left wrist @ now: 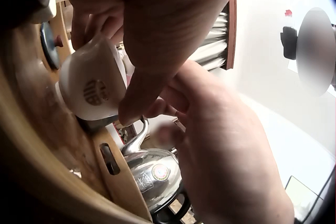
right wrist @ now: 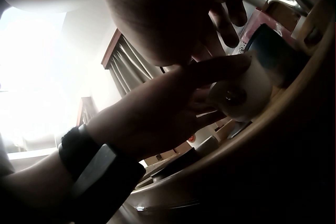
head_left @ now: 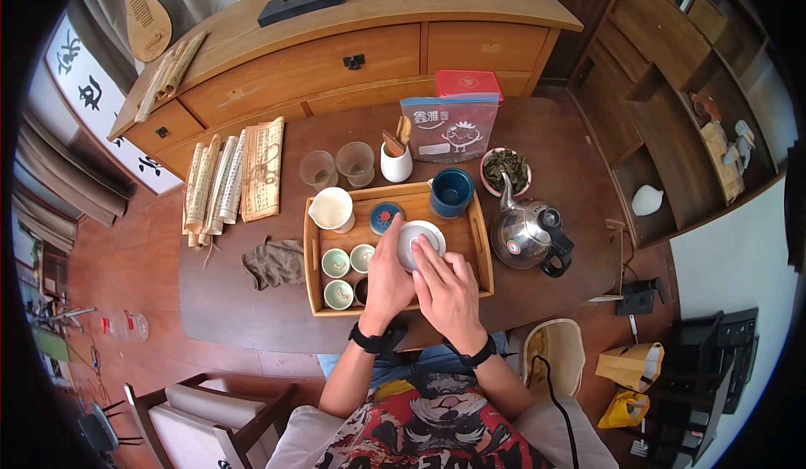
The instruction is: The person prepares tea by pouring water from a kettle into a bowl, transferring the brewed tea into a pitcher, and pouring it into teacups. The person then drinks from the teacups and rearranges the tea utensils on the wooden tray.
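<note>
A white gaiwan (head_left: 417,245) with a wide rim is held over the front half of the wooden tray. My left hand (head_left: 389,280) grips it by its side, thumb and fingers around the bowl. In the left wrist view a brown stamp shows on the gaiwan wall (left wrist: 89,85). My right hand (head_left: 447,291) lies across its top with index and middle fingers extended onto it. Behind the hands, a blue lid (head_left: 386,217) lies on the tray. Small pale green cups (head_left: 338,294) stand to the left, and a dark cup is partly hidden by my left hand.
The tray (head_left: 312,255) also bears a white pitcher (head_left: 332,210) and a blue canister (head_left: 452,192). A steel kettle (head_left: 527,232) and a bowl of tea leaves (head_left: 505,172) stand right. Glasses (head_left: 355,164), a tool holder (head_left: 396,163), scrolls (head_left: 220,179) and a brown cloth (head_left: 274,263) surround it.
</note>
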Tool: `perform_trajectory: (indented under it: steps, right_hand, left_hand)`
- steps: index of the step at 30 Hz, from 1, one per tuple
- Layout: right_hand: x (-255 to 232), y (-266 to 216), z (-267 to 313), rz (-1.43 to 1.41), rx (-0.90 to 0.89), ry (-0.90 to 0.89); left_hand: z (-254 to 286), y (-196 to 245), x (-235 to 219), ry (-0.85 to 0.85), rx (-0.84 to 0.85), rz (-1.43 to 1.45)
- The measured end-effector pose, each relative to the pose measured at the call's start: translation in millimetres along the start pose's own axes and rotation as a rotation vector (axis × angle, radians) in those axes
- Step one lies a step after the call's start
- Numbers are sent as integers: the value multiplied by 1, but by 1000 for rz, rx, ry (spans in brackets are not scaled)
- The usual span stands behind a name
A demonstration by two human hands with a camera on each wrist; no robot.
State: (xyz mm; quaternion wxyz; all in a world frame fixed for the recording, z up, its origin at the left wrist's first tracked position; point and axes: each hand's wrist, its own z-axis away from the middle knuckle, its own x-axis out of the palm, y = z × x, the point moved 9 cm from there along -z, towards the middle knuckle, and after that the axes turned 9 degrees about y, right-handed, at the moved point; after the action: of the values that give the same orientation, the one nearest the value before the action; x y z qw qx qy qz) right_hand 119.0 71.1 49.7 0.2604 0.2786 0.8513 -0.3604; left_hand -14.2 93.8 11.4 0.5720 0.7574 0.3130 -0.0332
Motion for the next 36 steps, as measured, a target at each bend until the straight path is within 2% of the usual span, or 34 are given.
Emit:
perform_trajectory:
  steps: [6, 12, 18, 20, 24, 25, 32, 35, 36]
  right_hand:
    - [-5, -6, -16, 21, -11, 10]
    - [-8, -10, -40, 36, -18, 12]
    - [-11, -9, -62, -35, 35, 66]
    - [-11, -7, -66, -37, 37, 97]
    - [-7, -3, -70, -3, 49, 126]
    - [-7, -2, -71, -5, 61, 142]
    - [-7, 6, -73, -64, 144, 203]
    - [-7, 8, -72, -122, 196, 233]
    - [-6, 9, -72, -125, 211, 241]
  left_hand:
    - [-24, 14, -10, -46, -23, -87]
    - [-58, 34, -14, -78, 125, -73]
    - [-91, 52, -13, -158, 190, -115]
    - [-99, 63, -11, -188, 297, -168]
    - [-112, 71, -4, -252, 330, -191]
    - [-116, 69, -2, -285, 260, -193]
    - [-131, 75, 9, -378, 287, -293]
    - [-134, 79, 14, -405, 352, -354]
    - [-133, 88, 15, -408, 441, -369]
